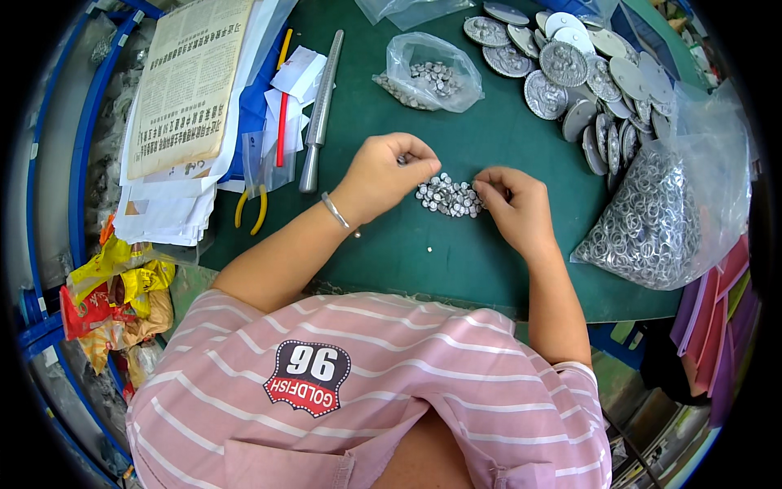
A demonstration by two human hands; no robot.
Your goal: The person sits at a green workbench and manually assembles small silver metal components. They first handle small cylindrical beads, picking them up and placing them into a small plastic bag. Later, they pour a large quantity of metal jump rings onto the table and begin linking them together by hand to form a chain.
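Note:
A small heap of shiny silver metal pieces lies on the green tabletop between my hands. My left hand, a bangle on its wrist, is closed at the heap's left, thumb and forefinger curled together. A bit of grey metal shows inside its fingers. At the heap's right edge my right hand is pinched, thumb against the bent fingers. What it holds, if anything, is hidden. One loose piece sits apart, nearer to me.
Beyond the heap stands an open plastic bag of small metal pieces. Large embossed metal discs pile up at the far right, above a bag of metal rings. Leftward lie a ridged metal rod, yellow-handled pliers and stacked papers.

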